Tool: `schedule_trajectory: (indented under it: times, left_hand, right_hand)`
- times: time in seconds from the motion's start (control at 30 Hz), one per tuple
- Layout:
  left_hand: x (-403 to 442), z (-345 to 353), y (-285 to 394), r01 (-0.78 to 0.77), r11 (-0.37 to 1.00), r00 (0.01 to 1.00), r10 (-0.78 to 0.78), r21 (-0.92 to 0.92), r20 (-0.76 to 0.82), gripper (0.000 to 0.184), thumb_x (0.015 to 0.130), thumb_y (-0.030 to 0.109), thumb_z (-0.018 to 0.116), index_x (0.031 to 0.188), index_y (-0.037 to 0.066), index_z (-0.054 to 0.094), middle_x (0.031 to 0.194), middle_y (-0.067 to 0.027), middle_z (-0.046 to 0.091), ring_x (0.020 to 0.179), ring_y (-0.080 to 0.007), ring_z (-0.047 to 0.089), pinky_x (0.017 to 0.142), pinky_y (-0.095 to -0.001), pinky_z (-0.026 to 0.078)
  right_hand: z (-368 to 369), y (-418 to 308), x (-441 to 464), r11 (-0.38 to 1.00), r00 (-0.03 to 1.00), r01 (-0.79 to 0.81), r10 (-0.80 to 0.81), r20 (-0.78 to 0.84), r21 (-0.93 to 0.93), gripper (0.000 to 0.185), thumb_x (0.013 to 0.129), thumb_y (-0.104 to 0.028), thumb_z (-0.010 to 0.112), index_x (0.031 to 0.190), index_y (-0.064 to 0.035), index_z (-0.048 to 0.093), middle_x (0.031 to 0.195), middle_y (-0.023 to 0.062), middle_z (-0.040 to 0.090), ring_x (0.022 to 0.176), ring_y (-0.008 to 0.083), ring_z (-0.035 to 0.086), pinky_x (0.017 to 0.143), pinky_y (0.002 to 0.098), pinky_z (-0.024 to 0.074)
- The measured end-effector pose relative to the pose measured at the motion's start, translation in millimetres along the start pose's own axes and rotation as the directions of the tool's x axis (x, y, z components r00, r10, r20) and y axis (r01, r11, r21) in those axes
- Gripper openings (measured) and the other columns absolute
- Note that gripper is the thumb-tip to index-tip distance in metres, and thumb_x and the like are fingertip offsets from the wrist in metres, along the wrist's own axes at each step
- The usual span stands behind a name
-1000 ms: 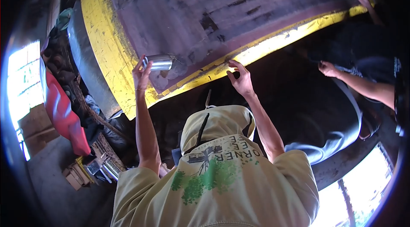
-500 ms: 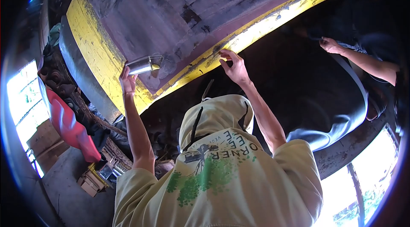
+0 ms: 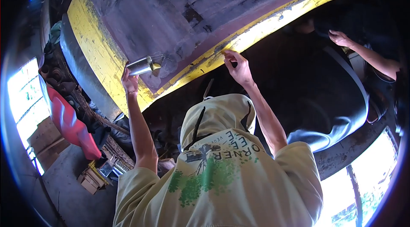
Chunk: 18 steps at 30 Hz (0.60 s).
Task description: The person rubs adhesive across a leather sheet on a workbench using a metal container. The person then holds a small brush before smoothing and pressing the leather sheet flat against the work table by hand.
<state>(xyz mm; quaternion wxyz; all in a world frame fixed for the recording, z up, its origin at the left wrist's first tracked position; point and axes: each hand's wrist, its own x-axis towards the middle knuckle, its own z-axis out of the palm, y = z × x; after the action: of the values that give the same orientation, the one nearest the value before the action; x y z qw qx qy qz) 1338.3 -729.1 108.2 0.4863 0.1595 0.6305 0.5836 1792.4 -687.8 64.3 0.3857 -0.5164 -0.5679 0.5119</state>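
Note:
My left hand [image 3: 130, 82] is closed around the near end of a shiny metal cylinder [image 3: 140, 66], which lies tilted over the corner of the worn worktable [image 3: 145, 35]. At its far end show thin wires and a small yellowish piece; I cannot tell what kind of thing it is. My right hand [image 3: 240, 70] rests at the table's yellow edge [image 3: 256, 34], thumb and fingertips pinched together. Whatever they hold, if anything, is too small to make out.
Another person's hand [image 3: 340, 39] is at the right, beside dark sheet material [image 3: 324, 111]. Red cloth [image 3: 70, 120] hangs at the left, above small cardboard boxes [image 3: 90, 182]. A grey panel [image 3: 83, 69] borders the table's left side. Bright windows stand on both sides.
The metal cylinder has turned slightly in my left hand. My right hand has shifted a little to the right along the edge. The other person's hand has moved right.

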Motion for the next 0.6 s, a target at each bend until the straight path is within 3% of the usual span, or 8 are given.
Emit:
schedule_trajectory:
  times: [0.17, 0.33, 0.53, 0.6]
  left_hand:
    - [-4, -12, -8, -0.020, 0.979, 0.998, 0.006, -0.204, -0.069, 0.045, 0.085, 0.030, 0.059, 0.119, 0.003, 0.049, 0.120, -0.0132, 0.053, 0.115, -0.0284, 0.048, 0.100, -0.0493, 0.032]
    - [-18, 1, -2, -0.010, 0.938, 0.998, -0.010, -0.346, -0.056, 0.048, 0.090, 0.029, 0.047, 0.124, -0.003, 0.043, 0.123, -0.0198, 0.050, 0.116, -0.0329, 0.046, 0.101, -0.0500, 0.032]
    - [-24, 21, 18, -0.022, 0.900, 0.995, -0.022, -0.435, -0.095, 0.040, 0.093, 0.030, 0.036, 0.119, 0.002, 0.048, 0.126, -0.0128, 0.050, 0.117, -0.0277, 0.047, 0.102, -0.0469, 0.032]
    - [-21, 22, 27, -0.106, 0.885, 0.994, 0.083, -0.454, -0.070, 0.041, 0.093, 0.029, 0.035, 0.122, 0.002, 0.046, 0.125, -0.0145, 0.050, 0.117, -0.0290, 0.047, 0.102, -0.0475, 0.034]
  right_hand:
    - [-5, -2, 0, 1.000, 1.000, 0.013, -0.013, -0.019, -0.015, 0.028, 0.078, 0.001, 0.060, 0.105, 0.0014, 0.056, 0.090, 0.0132, 0.065, 0.081, 0.0213, 0.065, 0.074, 0.0293, 0.0516]
    - [-6, -7, 4, 1.000, 1.000, -0.017, 0.017, -0.009, -0.021, 0.026, 0.079, 0.001, 0.059, 0.104, 0.0011, 0.057, 0.087, 0.0123, 0.065, 0.080, 0.0208, 0.065, 0.073, 0.0291, 0.0516]
    - [-4, -15, 4, 0.999, 1.000, 0.000, 0.001, 0.025, -0.035, 0.024, 0.081, -0.002, 0.059, 0.105, 0.0004, 0.057, 0.086, 0.0119, 0.065, 0.079, 0.0202, 0.065, 0.072, 0.0296, 0.0515]
    - [-4, -15, 2, 0.999, 0.999, -0.016, 0.018, 0.043, -0.048, 0.024, 0.081, -0.002, 0.059, 0.105, 0.0005, 0.057, 0.084, 0.0121, 0.065, 0.079, 0.0202, 0.065, 0.072, 0.0297, 0.0516]
